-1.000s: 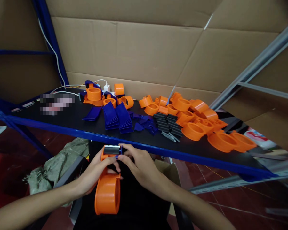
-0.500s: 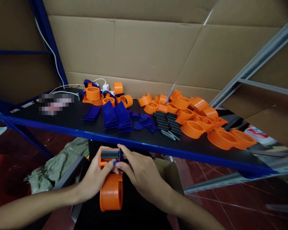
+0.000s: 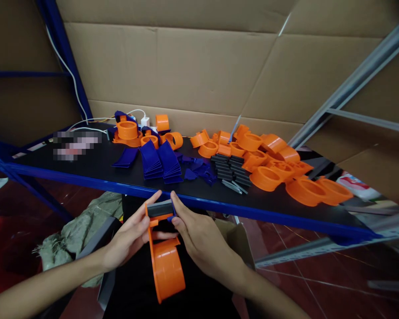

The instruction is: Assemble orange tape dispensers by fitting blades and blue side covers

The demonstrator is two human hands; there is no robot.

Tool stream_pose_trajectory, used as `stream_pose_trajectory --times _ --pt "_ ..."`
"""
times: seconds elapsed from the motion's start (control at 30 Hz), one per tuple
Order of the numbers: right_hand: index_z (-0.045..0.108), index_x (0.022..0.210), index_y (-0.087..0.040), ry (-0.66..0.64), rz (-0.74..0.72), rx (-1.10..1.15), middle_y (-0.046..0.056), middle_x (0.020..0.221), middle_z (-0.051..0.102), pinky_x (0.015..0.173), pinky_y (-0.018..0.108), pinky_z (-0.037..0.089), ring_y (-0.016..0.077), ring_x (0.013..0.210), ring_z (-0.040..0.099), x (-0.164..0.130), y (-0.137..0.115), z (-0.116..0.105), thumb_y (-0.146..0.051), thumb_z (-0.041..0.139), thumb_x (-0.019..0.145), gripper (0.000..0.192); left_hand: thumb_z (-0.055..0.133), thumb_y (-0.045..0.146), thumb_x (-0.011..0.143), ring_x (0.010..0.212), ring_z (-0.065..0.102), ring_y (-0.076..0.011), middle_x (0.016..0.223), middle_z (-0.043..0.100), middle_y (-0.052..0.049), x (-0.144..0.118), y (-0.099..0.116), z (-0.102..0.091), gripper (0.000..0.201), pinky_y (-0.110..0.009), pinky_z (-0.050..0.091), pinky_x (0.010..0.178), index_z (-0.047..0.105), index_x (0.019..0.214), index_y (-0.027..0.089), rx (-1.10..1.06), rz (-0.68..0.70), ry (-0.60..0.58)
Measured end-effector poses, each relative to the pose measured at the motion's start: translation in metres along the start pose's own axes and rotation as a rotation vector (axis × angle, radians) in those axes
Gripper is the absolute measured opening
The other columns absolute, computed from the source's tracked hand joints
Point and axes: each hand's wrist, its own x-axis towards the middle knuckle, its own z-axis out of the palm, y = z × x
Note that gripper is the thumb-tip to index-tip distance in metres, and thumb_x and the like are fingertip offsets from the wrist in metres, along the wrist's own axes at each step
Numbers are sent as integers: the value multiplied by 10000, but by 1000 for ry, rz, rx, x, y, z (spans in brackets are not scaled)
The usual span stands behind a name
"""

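Observation:
Over my lap, both hands hold an orange tape dispenser (image 3: 168, 270) with its round hub hanging down. At its upper end are a black roller (image 3: 159, 210) and a toothed metal blade (image 3: 160, 203). My left hand (image 3: 129, 237) grips the dispenser's left side, fingers partly behind it. My right hand (image 3: 201, 232) presses a small blue plastic piece (image 3: 173, 212) against the right end by the roller, with thumb and fingers closed round it. Much of the blue piece is hidden by the fingers.
On the black shelf (image 3: 86, 166) lie stacked blue plates (image 3: 151, 159), small blue pieces (image 3: 199, 169), black rollers (image 3: 231, 167), metal strips (image 3: 232, 186) and a heap of orange dispenser bodies (image 3: 266, 178). Its blue front edge (image 3: 219, 204) runs just beyond my hands. A white charger (image 3: 145, 121) stands behind.
The dispenser has tilted, its hub swinging to the right, and the toothed blade now shows. My left fingers have straightened along its side; my right hand has shifted slightly right.

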Motion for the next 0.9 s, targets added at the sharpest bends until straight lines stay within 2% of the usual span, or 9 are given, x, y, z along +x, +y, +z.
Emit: stream_pose_trajectory --times 0.1,0.17,0.27,0.37,0.47,0.53,0.63,0.77,0.9 --pt "379 1520 -127 -43 -23 -7 106 1571 385 1129 372 442 206 1399 461 2 2 -13 -255 343 1052 487 680 399 884 1098 679 -323 1373 614 -134 4 3 -4 656 -529 455 1037 448 1489 294 54 8 -30" --pt "465 1473 -198 -58 -32 -17 54 1586 364 1138 377 436 200 1395 466 2 2 -19 -261 384 1044 442 809 380 760 1080 675 -329 1329 640 -147 5 5 -9 762 -488 477 1019 513 1450 246 134 17 -21" --pt "525 1419 -254 -18 -23 -23 28 1560 417 1097 395 479 205 1351 519 -2 -2 -22 -275 431 1031 400 888 306 644 1098 648 -308 1272 662 -123 6 10 -14 754 -369 515 962 620 1344 219 230 79 47" --pt "467 1456 -209 74 -43 21 68 1471 535 1042 357 520 193 1284 576 -9 -11 -20 -287 474 1015 447 867 279 669 1076 649 -273 1207 673 -87 5 15 -15 656 -318 524 930 648 1286 241 259 159 132" --pt "542 1372 -181 50 -120 38 88 1333 642 955 352 562 219 1159 634 -14 -20 -11 -430 586 953 489 825 284 728 1031 665 -253 1167 670 -75 3 15 -14 568 -327 521 931 638 1263 243 277 175 173" --pt "635 1232 -188 -7 -152 -6 82 1212 695 849 344 587 225 1041 657 -14 -24 -2 -467 637 915 423 808 267 755 1041 664 -257 1116 675 -66 1 13 -13 510 -344 512 944 629 1232 245 310 181 190" --pt "680 1130 -184 10 -175 -33 76 1092 724 802 316 573 204 971 650 -11 -21 8 -302 603 956 224 809 258 765 1124 641 -288 1141 679 -69 -1 11 -10 486 -387 494 979 609 1208 266 321 209 196" --pt "721 1019 -194 38 -75 322 43 973 745 796 290 556 171 872 666 -2 -10 1 -253 562 976 175 717 565 788 1266 553 -392 1373 604 -167 0 18 -6 615 -516 443 1048 608 1282 215 103 189 48" --pt "750 1043 -177 -168 150 862 33 942 754 729 257 553 158 803 688 11 -4 -7 -326 578 960 242 545 586 897 1355 485 -399 1430 580 -177 2 24 -5 606 -551 391 1093 589 1364 203 -57 92 12"
